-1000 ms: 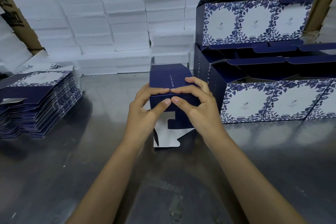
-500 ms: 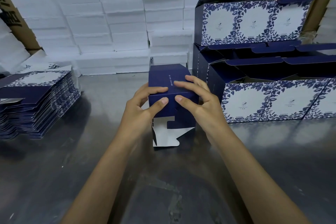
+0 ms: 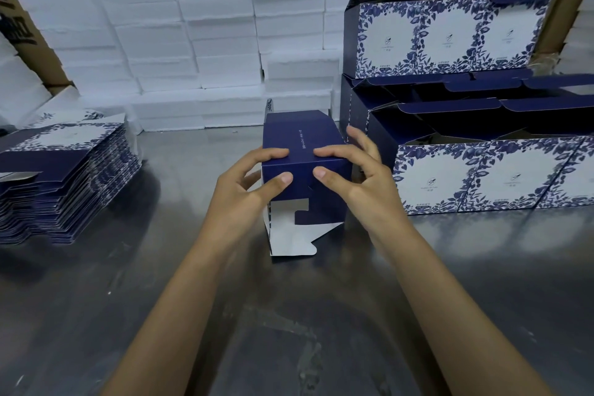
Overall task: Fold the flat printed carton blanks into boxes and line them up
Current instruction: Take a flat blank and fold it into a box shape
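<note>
The half-folded carton (image 3: 303, 151) stands on the steel table (image 3: 450, 283) in the middle of the view, just at 9 o'clock of the row of finished boxes (image 3: 488, 177). The left hand (image 3: 244, 193) and the right hand (image 3: 356, 180) both hold its near top edge: on each hand the index finger lies on the top panel and the thumb presses against the near face, so each hand pinches the edge of the carton. The other fingers of the right hand are spread at the 3 o'clock side.

The step in hand seems to be the closing of the end flaps. At 6 o'clock under the thumbs, one navy flap is folded down, but a white flap (image 3: 289, 235) is open and lies out on the table.

To do it well, I think the thumbs should press evenly, so the near face stays square and does not bend in. One hand should keep the body steady while the other one turns the white flap in and pushes its tab fully into the slot. The card is thin, so too much force can crease the print.

The stack of flat blanks (image 3: 64, 177) waits at 9 o'clock. When the carton is closed, it should go at the 9 o'clock end of the row, touching the neighbour box.
</note>
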{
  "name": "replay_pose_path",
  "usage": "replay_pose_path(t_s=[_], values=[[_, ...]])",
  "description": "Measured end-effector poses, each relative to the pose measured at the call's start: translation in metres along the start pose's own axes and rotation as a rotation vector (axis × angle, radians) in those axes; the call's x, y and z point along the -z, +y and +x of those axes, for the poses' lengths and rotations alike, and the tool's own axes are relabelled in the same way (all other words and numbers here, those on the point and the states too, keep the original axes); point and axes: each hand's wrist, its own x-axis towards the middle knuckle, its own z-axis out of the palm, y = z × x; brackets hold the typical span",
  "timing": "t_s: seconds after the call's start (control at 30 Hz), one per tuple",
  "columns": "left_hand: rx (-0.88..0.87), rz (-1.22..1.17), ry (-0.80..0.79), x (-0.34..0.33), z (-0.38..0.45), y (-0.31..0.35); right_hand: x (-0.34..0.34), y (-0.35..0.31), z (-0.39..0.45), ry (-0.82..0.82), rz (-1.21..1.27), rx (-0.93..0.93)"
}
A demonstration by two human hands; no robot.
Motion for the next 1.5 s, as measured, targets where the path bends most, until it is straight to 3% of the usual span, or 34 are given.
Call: replay_pose_path(t_s=[0.17,0.3,0.4,0.53,0.67,0.83,0.97,1.03,1.13,1.23,1.3,1.37,1.5], values=[[-0.033,0.011,0.029,0.001,0.0,-0.003,-0.002,0.007,-0.001,0.015,0.026,-0.046],[-0.043,-0.039,0.19,0.006,0.002,-0.008,-0.001,0.014,-0.001,0.055,-0.003,-0.317],[0.098,-0.202,0.283,0.01,0.004,-0.011,-0.003,0.016,-0.001,0.014,-0.043,-0.432],[0.336,-0.265,0.286,0.008,0.005,-0.017,-0.007,0.009,-0.003,-0.061,0.036,-0.318],[0.532,-0.178,0.161,-0.002,0.003,-0.016,-0.007,-0.002,-0.003,-0.098,0.095,-0.174],[0.721,-0.101,-0.242,-0.017,-0.006,-0.012,-0.005,-0.015,-0.003,-0.065,0.038,-0.011],[0.821,-0.012,-0.407,-0.02,-0.009,-0.012,-0.005,-0.013,-0.004,-0.04,-0.105,0.042],[0.801,0.165,-0.335,-0.016,-0.007,-0.01,-0.008,-0.009,-0.007,-0.085,-0.22,0.042],[0.69,0.451,-0.042,0.0,-0.003,-0.006,-0.01,-0.005,-0.009,-0.124,-0.302,0.045],[0.44,0.629,0.284,0.018,0.002,-0.002,-0.008,-0.004,-0.008,-0.102,-0.28,0.045],[0.226,0.614,0.49,0.022,0.004,0.001,-0.008,-0.005,-0.007,-0.104,-0.26,0.04],[0.027,0.429,0.471,0.017,0.002,0.006,-0.009,-0.005,-0.008,-0.114,-0.25,0.036],[-0.127,0.358,0.107,0.005,-0.002,0.001,-0.002,-0.006,-0.007,-0.205,-0.267,-0.001]])
